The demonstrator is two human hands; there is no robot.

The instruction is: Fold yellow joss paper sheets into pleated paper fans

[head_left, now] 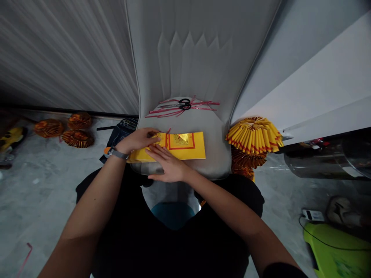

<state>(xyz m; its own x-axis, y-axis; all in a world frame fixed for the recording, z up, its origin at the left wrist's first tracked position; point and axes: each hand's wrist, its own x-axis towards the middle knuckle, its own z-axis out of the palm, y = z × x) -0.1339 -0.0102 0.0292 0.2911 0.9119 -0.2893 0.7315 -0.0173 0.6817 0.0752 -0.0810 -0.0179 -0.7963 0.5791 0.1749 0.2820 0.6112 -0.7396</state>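
A stack of yellow paper sheets with a red border and a gold foil square lies on the seat of a grey chair in front of me. My left hand rests on the stack's left end, fingers curled over the top sheet near its edge. My right hand lies flat on the stack's near edge, fingers stretched out and pointing left. A watch band is on my left wrist.
Black scissors lie on red plastic strings at the back of the seat. A folded yellow paper fan sits right of the chair, several orange ones on the floor at left. A green object is at lower right.
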